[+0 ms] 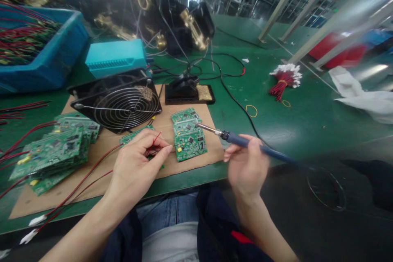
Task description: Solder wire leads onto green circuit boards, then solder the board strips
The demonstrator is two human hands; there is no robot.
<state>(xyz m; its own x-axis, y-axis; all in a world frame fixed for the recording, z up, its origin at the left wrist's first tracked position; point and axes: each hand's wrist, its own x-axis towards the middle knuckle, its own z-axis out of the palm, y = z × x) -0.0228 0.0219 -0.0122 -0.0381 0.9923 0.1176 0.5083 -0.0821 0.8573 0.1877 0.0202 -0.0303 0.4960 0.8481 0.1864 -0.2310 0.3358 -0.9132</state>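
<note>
Pinching thin wires, left hand is closed; wires look light, limp: hold near the ends. Just right of that pinch, green boards: probably stiff, fragile, edges only. Right hand grips 1 soldering iron by its handle.

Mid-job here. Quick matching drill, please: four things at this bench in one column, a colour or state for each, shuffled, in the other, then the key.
Things:
1. Soldering iron
2. Fan
3. Wire bundle on the right
4. Box behind the fan

Colour or state:
A. Turquoise
B. Red with white ends
C. Held in the right hand
D. Black

Pairs: 1-C, 2-D, 3-B, 4-A
</note>
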